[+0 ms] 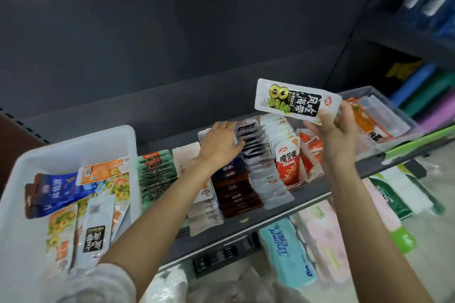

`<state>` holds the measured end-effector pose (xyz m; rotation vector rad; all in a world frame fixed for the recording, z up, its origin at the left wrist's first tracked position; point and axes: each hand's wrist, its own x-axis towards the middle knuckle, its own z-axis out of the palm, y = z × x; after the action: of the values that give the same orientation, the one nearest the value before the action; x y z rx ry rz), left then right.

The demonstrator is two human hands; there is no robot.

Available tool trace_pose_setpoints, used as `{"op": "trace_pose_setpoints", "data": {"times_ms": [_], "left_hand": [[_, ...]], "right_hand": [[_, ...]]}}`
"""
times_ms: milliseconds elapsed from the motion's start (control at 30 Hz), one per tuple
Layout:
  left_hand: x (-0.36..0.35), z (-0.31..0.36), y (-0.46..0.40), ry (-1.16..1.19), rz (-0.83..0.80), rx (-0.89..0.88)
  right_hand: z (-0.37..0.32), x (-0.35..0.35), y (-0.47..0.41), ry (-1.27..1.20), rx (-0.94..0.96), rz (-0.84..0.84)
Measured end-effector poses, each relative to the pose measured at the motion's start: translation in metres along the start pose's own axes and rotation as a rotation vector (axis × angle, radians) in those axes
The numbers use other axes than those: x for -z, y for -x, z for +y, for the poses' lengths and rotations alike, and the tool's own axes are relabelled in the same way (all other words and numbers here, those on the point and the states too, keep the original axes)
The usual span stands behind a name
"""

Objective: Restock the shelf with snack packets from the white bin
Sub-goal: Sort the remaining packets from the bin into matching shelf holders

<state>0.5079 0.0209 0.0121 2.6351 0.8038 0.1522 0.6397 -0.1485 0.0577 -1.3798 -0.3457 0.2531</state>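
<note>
Snack packets point(81, 206) lie loose in the white bin point(73, 147) at the near left, orange, blue and silver ones overlapping; beside the bin, on the grey shelf point(246, 224), more packets stand in tight rows, green point(157, 174), dark brown point(236, 194), silver point(266, 174) and red point(288, 165); the left hand point(219, 145) lies palm down on the back of the silver and dark rows, fingers straight and close together, pressing the packet tops; further right and higher, the right hand point(337, 128) pinches one white and black packet point(295, 99) by its end between thumb and curled fingers, holding it flat above the rows, clear of them; behind it a clear tray point(391, 103) at the shelf's far right holds orange packets; below the shelf, tissue packs point(288, 253) sit on a lower level.
</note>
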Motion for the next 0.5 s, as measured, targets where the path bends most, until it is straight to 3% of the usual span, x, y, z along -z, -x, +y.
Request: {"op": "trace_pose_setpoints", "data": {"times_ms": [233,500], "left_hand": [[-0.013,0.000,0.011,-0.092,0.308,-0.128],[-0.015,0.011,0.014,-0.074,0.393,-0.112]], "right_hand": [[0.004,-0.021,-0.037,0.214,0.210,-0.240],[0.012,-0.046,-0.065,0.749,0.604,-0.617]]}}
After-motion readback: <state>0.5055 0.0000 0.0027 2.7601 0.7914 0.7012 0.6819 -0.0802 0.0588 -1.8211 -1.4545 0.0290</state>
